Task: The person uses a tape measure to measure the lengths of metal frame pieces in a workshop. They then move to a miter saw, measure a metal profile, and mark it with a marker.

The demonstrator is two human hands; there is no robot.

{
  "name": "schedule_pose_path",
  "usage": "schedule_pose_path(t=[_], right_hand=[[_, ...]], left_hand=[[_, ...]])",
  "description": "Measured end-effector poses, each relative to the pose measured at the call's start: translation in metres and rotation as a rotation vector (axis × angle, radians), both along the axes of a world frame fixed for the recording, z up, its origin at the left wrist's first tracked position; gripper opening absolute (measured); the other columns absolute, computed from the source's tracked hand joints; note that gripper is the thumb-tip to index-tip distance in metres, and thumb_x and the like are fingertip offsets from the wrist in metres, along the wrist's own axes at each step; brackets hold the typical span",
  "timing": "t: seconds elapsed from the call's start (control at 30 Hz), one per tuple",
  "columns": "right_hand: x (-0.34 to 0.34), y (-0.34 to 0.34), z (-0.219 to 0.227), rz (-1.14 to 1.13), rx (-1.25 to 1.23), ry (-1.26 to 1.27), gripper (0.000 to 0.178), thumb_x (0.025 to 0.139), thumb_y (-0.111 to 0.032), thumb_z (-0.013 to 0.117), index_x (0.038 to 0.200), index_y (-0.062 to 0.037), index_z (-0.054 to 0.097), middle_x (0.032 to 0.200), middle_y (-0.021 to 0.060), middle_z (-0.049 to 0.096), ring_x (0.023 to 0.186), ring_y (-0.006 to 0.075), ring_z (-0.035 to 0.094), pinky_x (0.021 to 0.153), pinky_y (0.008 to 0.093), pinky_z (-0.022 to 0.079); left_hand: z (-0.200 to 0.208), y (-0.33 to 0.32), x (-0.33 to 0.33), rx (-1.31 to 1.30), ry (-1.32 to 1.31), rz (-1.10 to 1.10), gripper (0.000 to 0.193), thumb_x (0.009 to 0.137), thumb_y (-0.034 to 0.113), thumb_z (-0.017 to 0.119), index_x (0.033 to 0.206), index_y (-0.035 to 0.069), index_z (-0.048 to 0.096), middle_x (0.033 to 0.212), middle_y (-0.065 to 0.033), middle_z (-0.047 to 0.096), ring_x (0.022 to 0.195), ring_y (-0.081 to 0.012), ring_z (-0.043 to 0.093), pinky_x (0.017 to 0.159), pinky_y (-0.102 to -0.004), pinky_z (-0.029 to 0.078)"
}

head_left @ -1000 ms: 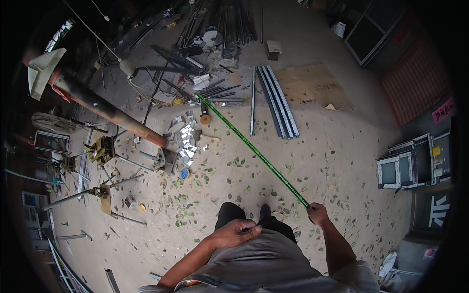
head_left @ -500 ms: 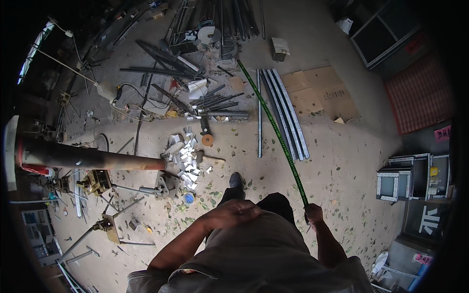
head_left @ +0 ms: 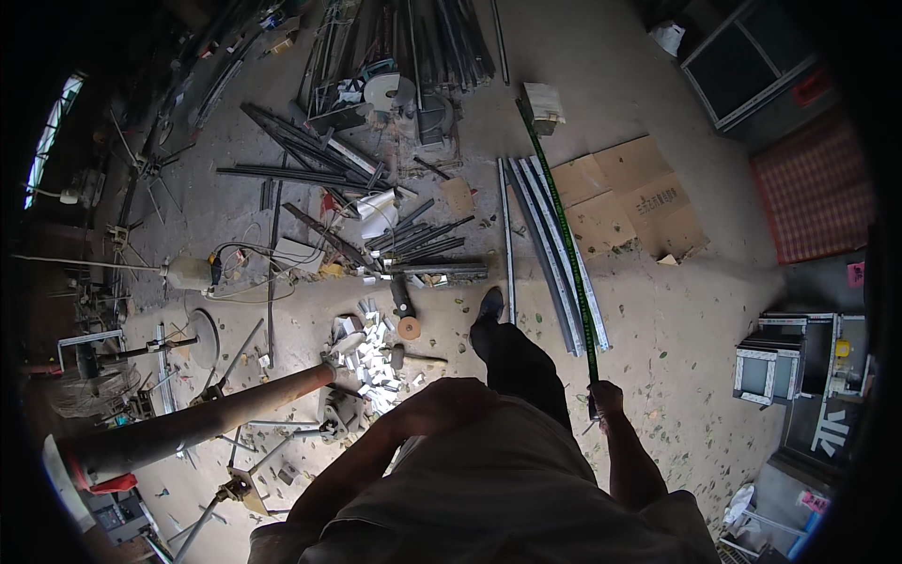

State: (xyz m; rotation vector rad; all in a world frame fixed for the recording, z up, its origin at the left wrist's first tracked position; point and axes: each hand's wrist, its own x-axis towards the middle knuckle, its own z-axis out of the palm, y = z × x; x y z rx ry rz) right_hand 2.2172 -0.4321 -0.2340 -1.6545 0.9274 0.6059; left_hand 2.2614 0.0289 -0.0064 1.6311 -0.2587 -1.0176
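My right hand (head_left: pixel 606 399) is closed around the case end of a tape measure, low on the right side of my body. Its long green blade (head_left: pixel 574 268) stretches away from me, passing over a bundle of long metal profiles (head_left: pixel 545 246) on the floor. The far end of the blade appears beside a small box (head_left: pixel 543 105). Against the front of my shirt rests my left hand (head_left: pixel 456 404), lying flat with nothing visible in it. One thinner metal strip (head_left: pixel 507 235) lies left of the bundle, near my forward shoe.
Flattened cardboard (head_left: pixel 625 202) lies right of the profiles. On the left are an angle grinder (head_left: pixel 404 305), white offcuts (head_left: pixel 376 362), a hammer (head_left: pixel 418 360) and a slanting thick pipe (head_left: pixel 216 414). Dark metal bars (head_left: pixel 310 141) are heaped farther off. Framed panels (head_left: pixel 785 362) stand at right.
I have stepped forward, with one shoe farther ahead. The tape's blade has swung rightward, from left of the profiles to over them. My right hand still grips the tape measure.
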Motion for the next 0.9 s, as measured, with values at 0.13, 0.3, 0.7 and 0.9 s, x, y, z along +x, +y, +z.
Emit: schedule_pose_path(t=[0.13,0.3,0.7,0.9], right_hand=[[0.071,0.018,-0.019,0.041,0.004,0.035,0.016,0.095,-0.022,0.073,0.092,-0.0078,0.081,0.066,-0.0021,0.063,0.057,0.0099,0.055,0.053,0.0338,0.042],[0.196,0.035,0.014,0.085,-0.076,0.013,0.017,0.093,-0.024,0.073,0.091,-0.0091,0.082,0.071,-0.0006,0.065,0.061,0.0114,0.057,0.057,0.0344,0.044],[0.351,0.057,0.012,0.033,-0.067,-0.086,0.015,0.099,-0.021,0.073,0.099,-0.0085,0.08,0.07,-0.0062,0.06,0.057,0.0058,0.052,0.052,0.0277,0.04],[0.473,0.081,-0.022,-0.124,-0.036,-0.045,0.017,0.101,-0.018,0.07,0.1,-0.0033,0.08,0.07,-0.0044,0.062,0.056,0.0062,0.053,0.052,0.0278,0.041]], left_hand=[[-0.018,0.016,0.07,-0.364,0.035,0.177,0.03,0.112,0.016,0.067,0.14,0.006,0.072,0.143,-0.0113,0.072,0.132,-0.0218,0.067,0.112,-0.0393,0.053],[0.017,0.002,0.173,-0.116,-0.051,0.017,0.028,0.111,0.017,0.064,0.136,0.005,0.073,0.132,-0.0118,0.076,0.124,-0.0229,0.071,0.107,-0.0399,0.056],[-0.004,0.009,0.38,-0.029,-0.154,0.014,0.022,0.114,0.025,0.065,0.118,0.005,0.075,0.113,-0.0138,0.077,0.104,-0.0284,0.077,0.098,-0.0425,0.059],[-0.084,0.043,0.514,-0.148,-0.127,0.161,0.022,0.113,0.02,0.067,0.122,0.001,0.074,0.116,-0.0132,0.078,0.113,-0.0254,0.076,0.102,-0.0407,0.059]])
